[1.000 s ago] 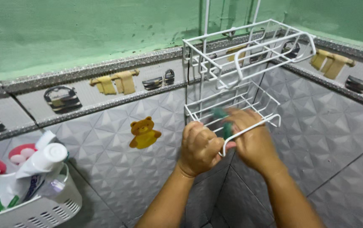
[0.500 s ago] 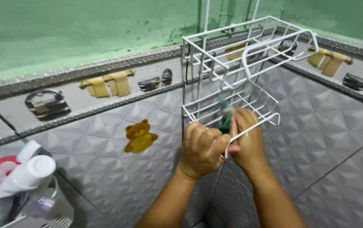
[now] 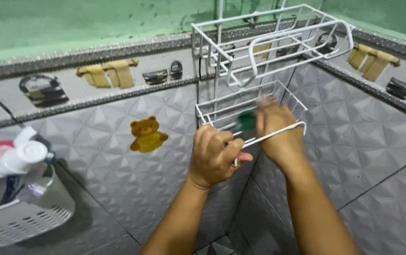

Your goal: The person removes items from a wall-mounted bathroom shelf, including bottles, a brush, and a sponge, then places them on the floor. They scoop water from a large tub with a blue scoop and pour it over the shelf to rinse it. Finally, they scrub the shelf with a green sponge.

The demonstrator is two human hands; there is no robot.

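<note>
Rack: white wire rack (image 3: 259, 61) sits in the corner where two tiled walls meet, two tiers of coated rod, upper tier at the border strip, lower tier at hand level.
Left hand: left hand (image 3: 214, 155) is clenched round the front rail of the lower tier, knuckles up, thumb poking out underneath.
Right hand: right hand (image 3: 278, 130) reaches in over the same rail, fingers curled around a small green thing (image 3: 246, 120); blurred, so what it is I cannot tell.
Handling, rack: looks light and stiff, likely springy at the long rods; coating probably smooth and a bit slippery when wet. Front rail or corner uprights seem the sound places to grip; thin cross rods would likely bend.
Handling, green thing: small enough to pinch in fingertips; soft or hard, cannot tell.
Walls: grey tiles (image 3: 363, 127) pressed into raised triangle facets, glossy, dark grout lines.
Border: sparkly grey strip (image 3: 94, 52) runs above, flat tiles below it printed with tan towels and dark bags.
Paint: green wall (image 3: 71, 21) above, matte, speckled with dark spots near the corner.
Sticker: yellow bear (image 3: 147, 134) stuck flat on the left wall, well apart from the hands.
Basket: white slotted plastic basket (image 3: 23, 219) at far left, holding a white tube (image 3: 16, 160) with a round cap and other bottles, tilted together.
</note>
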